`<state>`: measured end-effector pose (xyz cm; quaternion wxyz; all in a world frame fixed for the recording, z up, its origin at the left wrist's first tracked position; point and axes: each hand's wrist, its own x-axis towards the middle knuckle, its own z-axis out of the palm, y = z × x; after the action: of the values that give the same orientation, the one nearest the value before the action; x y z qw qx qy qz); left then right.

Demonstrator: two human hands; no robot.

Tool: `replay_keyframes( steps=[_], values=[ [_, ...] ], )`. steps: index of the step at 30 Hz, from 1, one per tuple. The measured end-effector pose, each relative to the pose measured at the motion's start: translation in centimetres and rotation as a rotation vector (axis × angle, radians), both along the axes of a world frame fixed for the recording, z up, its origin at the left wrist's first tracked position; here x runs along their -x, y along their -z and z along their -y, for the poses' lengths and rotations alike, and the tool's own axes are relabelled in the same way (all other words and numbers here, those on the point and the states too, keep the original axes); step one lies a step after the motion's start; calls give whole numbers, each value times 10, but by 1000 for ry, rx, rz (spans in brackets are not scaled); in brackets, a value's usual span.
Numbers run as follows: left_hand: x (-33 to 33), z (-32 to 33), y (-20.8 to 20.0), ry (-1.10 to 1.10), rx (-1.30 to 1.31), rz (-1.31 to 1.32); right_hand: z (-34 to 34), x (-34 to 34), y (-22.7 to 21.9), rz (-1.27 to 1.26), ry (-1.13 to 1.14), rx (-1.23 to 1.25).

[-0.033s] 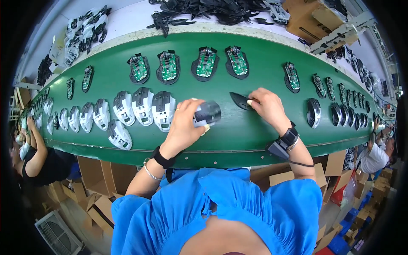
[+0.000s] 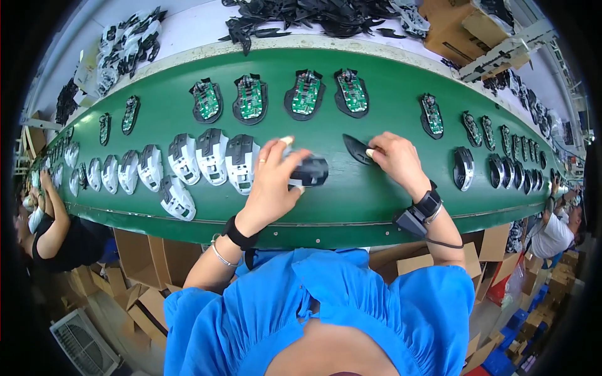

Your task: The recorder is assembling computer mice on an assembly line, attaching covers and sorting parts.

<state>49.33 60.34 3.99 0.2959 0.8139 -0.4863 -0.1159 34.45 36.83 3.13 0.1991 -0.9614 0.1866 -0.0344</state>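
My left hand [image 2: 271,183] grips a black and grey computer mouse body [image 2: 311,171] just above the green conveyor belt [image 2: 376,207]. To its right, my right hand [image 2: 394,160] pinches the edge of a flat black plastic cover piece [image 2: 355,149] that lies on the belt. That wrist wears a black band with a small device. The two hands are about a hand's width apart.
White and black mouse bodies [image 2: 212,156] line the belt to the left. Bases with green circuit boards [image 2: 251,98] sit along the far side, and dark mice [image 2: 464,168] curve off right. Black parts [image 2: 326,15] are heaped on the white table beyond. Co-workers sit at far left [image 2: 56,232] and far right [image 2: 555,232].
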Motion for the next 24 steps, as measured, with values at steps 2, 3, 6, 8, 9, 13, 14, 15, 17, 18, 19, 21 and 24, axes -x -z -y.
replay_keyframes(
  steps=[2,3,6,8,9,13,14,15,17,18,19,21,24],
  values=[
    [2,-2,1,147,-10,265,-2,1,1,-25,164,-189],
    [1,-2,2,145,-10,261,-3,4,0,-29,162,-189],
    [-12,-1,14,106,60,215,-6,9,2,72,349,-572],
    [-8,4,13,11,143,-10,-11,20,9,334,373,-815],
    [-5,6,14,-92,217,-229,-16,24,9,330,383,-807],
    [23,33,29,-42,8,80,-38,23,1,633,437,-1049],
    [32,36,25,61,-36,88,-42,21,-1,703,453,-1013],
    [35,35,23,64,-34,89,-43,20,-3,773,468,-978],
    [39,30,21,314,-81,67,-44,21,-6,806,484,-982],
    [39,27,17,292,-76,42,-44,21,-8,820,532,-993],
    [37,22,19,295,-79,44,-45,21,-8,832,578,-1008],
    [32,13,28,144,46,-149,-46,20,-10,858,584,-1098],
    [17,11,8,61,70,-306,-49,18,-11,868,551,-1260]
  ],
)
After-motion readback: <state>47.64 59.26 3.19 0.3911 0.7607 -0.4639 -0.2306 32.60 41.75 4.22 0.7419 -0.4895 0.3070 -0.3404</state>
